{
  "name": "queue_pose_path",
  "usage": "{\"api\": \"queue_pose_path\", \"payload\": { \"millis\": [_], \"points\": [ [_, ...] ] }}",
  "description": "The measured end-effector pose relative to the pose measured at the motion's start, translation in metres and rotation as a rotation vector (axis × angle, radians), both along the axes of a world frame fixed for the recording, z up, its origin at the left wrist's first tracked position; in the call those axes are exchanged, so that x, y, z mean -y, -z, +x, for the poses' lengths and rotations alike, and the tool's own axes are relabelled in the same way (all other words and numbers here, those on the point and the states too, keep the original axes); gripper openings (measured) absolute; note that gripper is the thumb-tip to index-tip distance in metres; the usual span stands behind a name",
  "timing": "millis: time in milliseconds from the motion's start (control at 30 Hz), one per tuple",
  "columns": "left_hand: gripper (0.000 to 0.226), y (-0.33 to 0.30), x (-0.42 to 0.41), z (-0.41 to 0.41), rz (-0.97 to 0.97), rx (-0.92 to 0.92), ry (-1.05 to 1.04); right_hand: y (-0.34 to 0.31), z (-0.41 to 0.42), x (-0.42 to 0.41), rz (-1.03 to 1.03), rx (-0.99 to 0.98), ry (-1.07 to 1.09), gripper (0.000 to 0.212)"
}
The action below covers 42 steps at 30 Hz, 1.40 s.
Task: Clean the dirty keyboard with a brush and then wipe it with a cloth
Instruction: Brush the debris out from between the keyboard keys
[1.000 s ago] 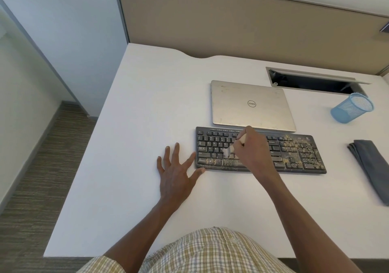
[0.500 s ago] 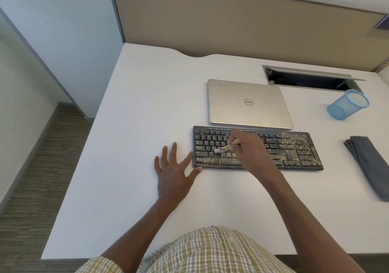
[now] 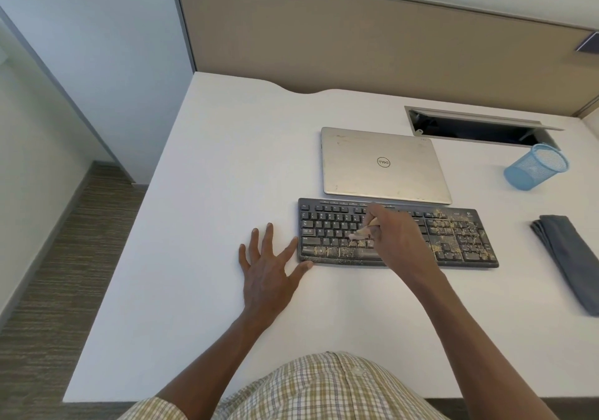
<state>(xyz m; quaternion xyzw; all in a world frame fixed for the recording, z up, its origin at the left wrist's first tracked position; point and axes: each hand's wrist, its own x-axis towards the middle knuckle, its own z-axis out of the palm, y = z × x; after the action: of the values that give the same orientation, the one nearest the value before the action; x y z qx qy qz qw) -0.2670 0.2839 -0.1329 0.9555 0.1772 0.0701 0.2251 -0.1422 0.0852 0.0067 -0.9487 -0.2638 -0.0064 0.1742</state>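
step 1, brushing: right hand (image 3: 393, 238) pinches the brush (image 3: 364, 230) on the keyboard (image 3: 327, 225); left hand (image 3: 267, 272) lies spread, bracing its edge. next, sweep rightward over the crumbs.

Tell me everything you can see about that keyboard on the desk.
The keyboard is a full-size black one, plastic by its look, lying flat on the white desk just in front of a closed silver laptop. Yellowish crumbs cover its bottom row and number pad; the upper left keys look cleaner. The right hand holds a small brush to its middle keys, and the left hand touches its left edge.
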Motion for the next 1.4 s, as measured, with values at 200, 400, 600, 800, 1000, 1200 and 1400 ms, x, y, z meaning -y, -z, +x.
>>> {"api": "queue_pose_path", "payload": {
  "millis": [200, 400, 600, 800, 1000, 1200, 1400],
  "points": [
    [0.065, 0.000, 0.000, 0.000, -0.003, 0.007, 0.000, 0.006, -0.008, -0.017, 0.105, -0.104, -0.070, 0.019],
    [0.068, -0.001, 0.000, 0.000, -0.013, -0.002, -0.002, -0.002, -0.002, -0.003, 0.040, -0.074, 0.097, 0.015],
    [0.067, -0.001, 0.000, 0.000, -0.013, -0.012, 0.001, 0.007, -0.001, -0.013, 0.314, -0.085, 0.362, 0.004],
    [0.066, -0.002, 0.000, 0.000, -0.018, -0.010, -0.001, 0.008, 0.000, -0.014, 0.225, -0.104, 0.336, 0.003],
    [0.067, -0.003, 0.000, 0.000, -0.029, -0.010, 0.000, 0.003, 0.001, -0.017, 0.137, -0.157, 0.321, 0.003],
    [0.066, -0.003, 0.000, 0.000, -0.027, -0.011, 0.002, 0.002, 0.003, -0.019, 0.159, -0.121, 0.324, 0.003],
    [0.068, -0.004, 0.000, -0.001, -0.035, -0.016, 0.004, 0.000, 0.004, -0.018, 0.186, -0.124, 0.354, 0.002]
  ]
}}
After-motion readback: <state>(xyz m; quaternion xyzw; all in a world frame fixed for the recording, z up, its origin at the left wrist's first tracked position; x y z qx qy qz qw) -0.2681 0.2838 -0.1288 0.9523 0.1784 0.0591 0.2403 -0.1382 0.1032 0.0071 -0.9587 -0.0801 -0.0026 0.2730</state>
